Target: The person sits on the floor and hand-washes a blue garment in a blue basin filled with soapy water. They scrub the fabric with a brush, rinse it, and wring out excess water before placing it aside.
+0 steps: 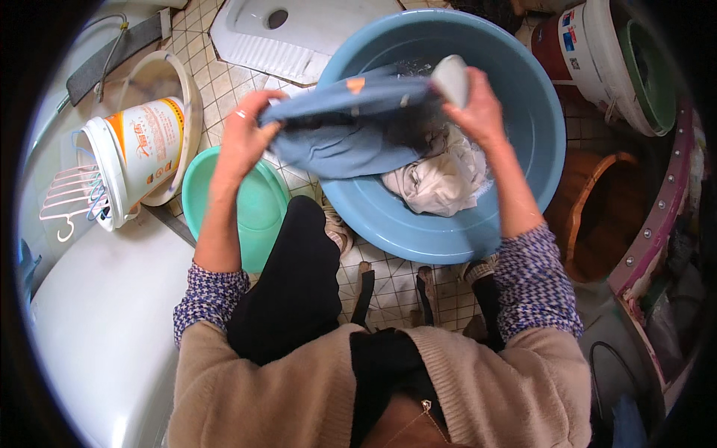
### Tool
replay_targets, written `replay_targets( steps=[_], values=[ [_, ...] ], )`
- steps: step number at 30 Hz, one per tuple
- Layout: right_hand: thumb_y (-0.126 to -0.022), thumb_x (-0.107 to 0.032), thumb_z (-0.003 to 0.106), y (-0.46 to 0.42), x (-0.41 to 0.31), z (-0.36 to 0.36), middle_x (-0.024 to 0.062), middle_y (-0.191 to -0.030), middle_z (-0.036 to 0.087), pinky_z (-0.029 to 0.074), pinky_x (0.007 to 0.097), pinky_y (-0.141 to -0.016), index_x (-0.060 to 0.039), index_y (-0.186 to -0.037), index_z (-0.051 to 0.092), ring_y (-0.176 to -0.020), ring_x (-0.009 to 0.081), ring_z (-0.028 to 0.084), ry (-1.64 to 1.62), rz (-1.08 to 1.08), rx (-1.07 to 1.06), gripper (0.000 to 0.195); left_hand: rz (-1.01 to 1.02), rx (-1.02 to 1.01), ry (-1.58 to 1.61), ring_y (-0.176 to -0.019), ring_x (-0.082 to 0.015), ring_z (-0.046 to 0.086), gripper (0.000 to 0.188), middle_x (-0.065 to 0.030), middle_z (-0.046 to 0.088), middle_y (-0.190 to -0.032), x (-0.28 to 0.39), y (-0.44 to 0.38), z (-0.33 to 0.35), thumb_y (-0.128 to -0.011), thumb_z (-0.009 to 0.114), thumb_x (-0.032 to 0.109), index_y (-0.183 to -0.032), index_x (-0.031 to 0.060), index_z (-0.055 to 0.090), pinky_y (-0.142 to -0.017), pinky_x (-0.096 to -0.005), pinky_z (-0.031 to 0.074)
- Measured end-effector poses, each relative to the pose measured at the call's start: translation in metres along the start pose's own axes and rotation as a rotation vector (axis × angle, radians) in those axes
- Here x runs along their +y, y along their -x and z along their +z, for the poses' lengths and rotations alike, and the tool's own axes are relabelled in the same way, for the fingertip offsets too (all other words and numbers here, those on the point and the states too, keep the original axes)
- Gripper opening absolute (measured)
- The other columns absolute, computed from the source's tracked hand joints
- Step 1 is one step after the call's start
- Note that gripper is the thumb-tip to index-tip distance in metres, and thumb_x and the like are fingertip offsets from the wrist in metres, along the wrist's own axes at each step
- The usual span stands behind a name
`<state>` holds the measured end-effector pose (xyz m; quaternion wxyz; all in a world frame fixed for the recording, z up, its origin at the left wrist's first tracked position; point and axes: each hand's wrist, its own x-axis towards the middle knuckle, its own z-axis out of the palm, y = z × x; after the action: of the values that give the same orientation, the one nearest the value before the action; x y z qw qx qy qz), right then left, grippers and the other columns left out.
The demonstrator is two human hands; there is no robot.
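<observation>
A blue-grey garment (347, 151) with a small orange patch is stretched, blurred, above a large blue plastic basin (532, 112). My left hand (246, 134) grips its left end, outside the basin's rim. Over the basin, my right hand (479, 109) holds a whitish rounded block (451, 81), which resembles a bar of soap. The garment's right end meets that block; whether my right fingers also pinch the cloth is unclear. Crumpled off-white cloth (442, 179) lies in the basin below, next to a little sudsy water (417, 67).
A green basin (260, 213) stands on the tiled floor by my left knee. Left of it are a white bucket (148, 145) and pink hangers (73, 193). A squat toilet (302, 28) lies ahead. At right are stacked buckets (594, 67) and a brown tub (585, 207).
</observation>
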<state>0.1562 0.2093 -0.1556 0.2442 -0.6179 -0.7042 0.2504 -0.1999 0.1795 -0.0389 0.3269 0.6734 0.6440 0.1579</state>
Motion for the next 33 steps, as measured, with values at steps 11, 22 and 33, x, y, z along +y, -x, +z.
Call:
replay_targets(
  steps=[11, 22, 33],
  values=[
    [-0.061, -0.025, 0.075, 0.099, -0.047, 0.022, 0.02, -0.118, 0.051, 0.041, 0.0417, -0.096, -0.0052, -0.13, 0.041, -0.11, 0.0357, 0.052, 0.02, -0.097, -0.612, 0.08, 0.089, 0.196, 0.098, -0.087, -0.0184, 0.052, 0.04, -0.0044, 0.049, -0.088, -0.105, 0.033, 0.01, -0.061, 0.041, -0.016, -0.085, 0.0018, 0.067, -0.081, -0.0279, 0.043],
    [-0.072, -0.053, 0.069, 0.019, 0.116, 0.059, 0.0226, -0.109, 0.055, 0.043, 0.0488, -0.088, -0.0239, -0.141, 0.03, -0.102, 0.0379, 0.055, 0.439, 0.6, 0.027, 0.084, -0.079, 0.183, 0.1, -0.115, -0.0254, 0.05, 0.047, -0.0172, 0.05, -0.126, -0.075, 0.012, 0.065, -0.09, 0.057, 0.038, -0.126, 0.0082, 0.049, -0.094, -0.0377, 0.041],
    [-0.065, -0.023, 0.077, 0.054, -0.156, 0.115, 0.0151, -0.107, 0.05, 0.043, 0.0391, -0.087, -0.016, -0.141, 0.037, -0.098, 0.0302, 0.051, -0.823, -0.117, 0.305, 0.086, -0.404, 0.226, 0.772, -0.075, -0.0129, 0.06, 0.03, -0.005, 0.062, -0.088, 0.038, 0.006, 0.046, -0.094, 0.055, 0.029, -0.1, -0.0002, 0.059, -0.069, -0.0292, 0.049]
  ],
)
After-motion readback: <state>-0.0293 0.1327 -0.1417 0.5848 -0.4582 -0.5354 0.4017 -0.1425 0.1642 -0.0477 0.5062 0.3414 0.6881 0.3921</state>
